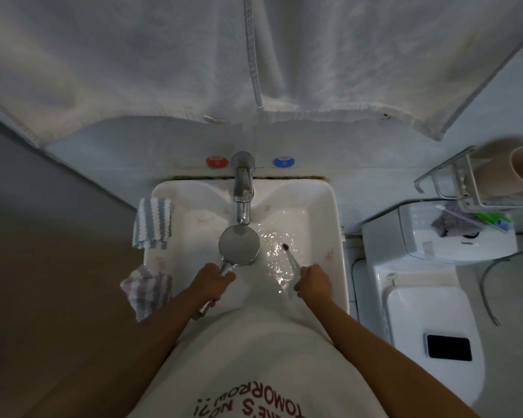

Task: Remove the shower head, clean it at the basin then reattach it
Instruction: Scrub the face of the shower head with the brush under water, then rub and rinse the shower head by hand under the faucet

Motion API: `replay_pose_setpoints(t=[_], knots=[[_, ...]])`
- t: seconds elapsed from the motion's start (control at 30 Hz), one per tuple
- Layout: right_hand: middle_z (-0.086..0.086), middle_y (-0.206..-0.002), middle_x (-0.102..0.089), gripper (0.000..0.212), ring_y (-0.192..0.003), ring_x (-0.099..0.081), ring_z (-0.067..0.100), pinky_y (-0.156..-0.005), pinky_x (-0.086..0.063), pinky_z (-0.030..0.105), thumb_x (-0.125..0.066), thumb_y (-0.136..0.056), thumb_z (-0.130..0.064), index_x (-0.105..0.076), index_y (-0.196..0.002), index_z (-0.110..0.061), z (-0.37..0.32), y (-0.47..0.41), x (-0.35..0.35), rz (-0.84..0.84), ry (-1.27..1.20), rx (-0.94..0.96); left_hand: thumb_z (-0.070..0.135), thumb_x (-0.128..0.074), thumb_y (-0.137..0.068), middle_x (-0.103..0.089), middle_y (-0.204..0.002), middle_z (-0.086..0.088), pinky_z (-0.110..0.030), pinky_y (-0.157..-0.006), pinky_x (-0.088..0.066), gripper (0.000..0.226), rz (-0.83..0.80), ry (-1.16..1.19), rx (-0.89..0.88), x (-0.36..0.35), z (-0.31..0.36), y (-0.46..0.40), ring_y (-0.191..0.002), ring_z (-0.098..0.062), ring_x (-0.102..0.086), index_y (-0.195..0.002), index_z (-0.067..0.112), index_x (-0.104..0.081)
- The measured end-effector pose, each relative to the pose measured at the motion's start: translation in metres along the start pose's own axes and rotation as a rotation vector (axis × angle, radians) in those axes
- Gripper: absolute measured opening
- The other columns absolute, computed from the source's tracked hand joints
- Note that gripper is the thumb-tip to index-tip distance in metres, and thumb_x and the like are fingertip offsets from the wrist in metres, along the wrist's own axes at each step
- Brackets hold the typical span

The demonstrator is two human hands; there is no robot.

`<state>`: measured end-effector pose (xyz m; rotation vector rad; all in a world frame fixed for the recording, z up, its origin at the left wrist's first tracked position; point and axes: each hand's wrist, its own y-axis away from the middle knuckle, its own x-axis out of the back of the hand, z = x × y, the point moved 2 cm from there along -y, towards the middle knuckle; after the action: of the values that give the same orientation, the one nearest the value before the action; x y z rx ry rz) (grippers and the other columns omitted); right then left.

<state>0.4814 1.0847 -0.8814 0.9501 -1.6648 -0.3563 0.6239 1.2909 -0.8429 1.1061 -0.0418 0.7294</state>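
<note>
- Nearest the lens, a white shirt (pixel 254 366) is seen, with red print that shows upside down; "TOMORROW" can be made out, the rest is cut off or too small.
- Shower head (pixel 239 243) is held by its handle in the left hand (pixel 216 282), fingers wrapped round it, face up over the basin (pixel 338 236), right under the tap (pixel 242 188).
- Right hand (pixel 314 280) is clenched round a thin brush (pixel 292 257), whose dark tip hangs over the wet part of the basin, just beside the head and not touching it.
- So removal looks done, and cleaning seems underway; reattaching is still left, as far as can be judged.
- Water is seen glinting in the basin, but whether the tap is running can't be told.
- Red (pixel 216 162) and blue (pixel 283 162) knobs are marked, though their lettering can't be read.
- Two striped cloths (pixel 153 226) are draped on the left rim.
</note>
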Motion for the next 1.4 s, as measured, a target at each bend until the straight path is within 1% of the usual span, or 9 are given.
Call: replay_pose_setpoints(t=[0.13, 0.6, 0.73, 0.83, 0.93, 1.03, 1.17, 1.33, 1.4], knots=[[0.011, -0.105, -0.068, 0.025, -0.092, -0.069, 0.03, -0.083, -0.058, 0.039, -0.07, -0.081, -0.01, -0.064, -0.105, -0.01, 0.005, -0.004, -0.005, -0.178, 0.255, 0.055, 0.026, -0.06, -0.086, -0.045, -0.053, -0.008, -0.021, -0.035, -0.035, 0.028, -0.011, -0.007, 0.022, -0.001, 0.0, 0.002, -0.031, -0.014, -0.038, -0.07, 0.009, -0.045], [0.005, -0.121, -0.063, 0.029, -0.111, -0.062, 0.024, -0.088, -0.05, 0.033, -0.049, -0.094, -0.009, -0.059, -0.122, -0.012, -0.019, -0.01, 0.0, -0.013, 0.815, 0.239, 0.023, -0.06, -0.088, -0.048, -0.051, -0.006, -0.02, -0.033, -0.036, 0.03, 0.01, 0.06, 0.009, -0.005, 0.011, 0.006, -0.031, -0.014, -0.042, -0.064, 0.009, -0.049], [0.01, -0.112, -0.064, 0.028, -0.105, -0.064, 0.028, -0.086, -0.051, 0.036, -0.037, -0.098, -0.017, -0.059, -0.114, -0.009, -0.035, -0.014, 0.009, 0.069, 0.534, 0.239, 0.022, -0.06, -0.087, -0.048, -0.05, -0.005, -0.021, -0.033, -0.036, 0.03, 0.013, 0.059, -0.001, -0.007, 0.015, 0.004, -0.032, -0.014, -0.044, -0.062, 0.01, -0.05], [0.018, -0.096, -0.063, 0.056, -0.089, -0.063, 0.035, -0.078, -0.049, 0.041, -0.028, -0.099, -0.054, -0.059, -0.104, -0.008, -0.073, -0.001, 0.013, -0.154, -0.186, 0.143, 0.021, -0.059, -0.088, -0.048, -0.051, -0.006, -0.021, -0.033, -0.036, 0.027, -0.001, 0.085, -0.004, -0.011, 0.019, 0.002, -0.032, -0.015, -0.044, -0.065, 0.009, -0.05], [0.008, -0.093, -0.059, 0.033, -0.084, -0.06, 0.026, -0.071, -0.054, 0.04, -0.058, -0.092, -0.048, -0.054, -0.096, -0.016, -0.116, 0.018, 0.013, -0.35, -0.795, -0.021, 0.021, -0.057, -0.092, -0.049, -0.055, -0.007, -0.021, -0.034, -0.037, 0.025, -0.057, 0.124, -0.021, -0.014, 0.023, 0.001, -0.033, -0.015, -0.044, -0.072, 0.009, -0.05], [0.006, -0.105, -0.056, 0.049, -0.091, -0.063, 0.025, -0.075, -0.059, 0.055, -0.078, -0.08, -0.027, -0.049, -0.117, -0.013, -0.138, 0.028, 0.013, -0.343, -0.875, -0.014, 0.025, -0.051, -0.097, -0.052, -0.059, -0.008, -0.023, -0.039, -0.042, 0.023, -0.089, 0.151, -0.047, -0.017, 0.023, 0.003, -0.038, -0.015, -0.049, -0.08, 0.01, -0.047], [0.007, -0.092, -0.06, 0.012, -0.071, -0.057, 0.011, -0.057, -0.055, 0.025, -0.065, -0.086, -0.001, -0.061, -0.097, -0.004, -0.149, 0.028, 0.015, -0.294, -0.963, 0.1, 0.031, -0.045, -0.1, -0.062, -0.069, -0.008, -0.026, -0.053, -0.046, 0.025, -0.128, 0.074, -0.103, -0.016, 0.023, 0.0, -0.051, -0.015, -0.057, -0.098, 0.006, -0.048], [0.012, -0.112, -0.062, 0.057, -0.099, -0.061, 0.028, -0.072, -0.056, 0.037, -0.076, -0.07, -0.026, -0.054, -0.119, -0.006, -0.153, 0.025, 0.006, -0.307, -0.81, 0.187, 0.028, -0.058, -0.094, -0.06, -0.088, -0.009, -0.015, -0.059, -0.047, 0.035, 0.036, 0.251, -0.201, -0.012, 0.037, 0.003, -0.064, -0.005, -0.058, -0.118, 0.007, -0.045], [0.012, -0.102, -0.063, 0.036, -0.088, -0.063, 0.026, -0.07, -0.055, 0.038, -0.07, -0.079, -0.019, -0.057, -0.106, 0.001, -0.153, 0.026, 0.01, -0.352, -0.815, 0.241, 0.024, -0.059, -0.094, -0.059, -0.107, -0.012, -0.018, -0.074, -0.053, 0.04, 0.132, 0.429, -0.266, -0.002, 0.047, 0.001, -0.082, -0.005, -0.063, -0.126, 0.013, -0.039]])
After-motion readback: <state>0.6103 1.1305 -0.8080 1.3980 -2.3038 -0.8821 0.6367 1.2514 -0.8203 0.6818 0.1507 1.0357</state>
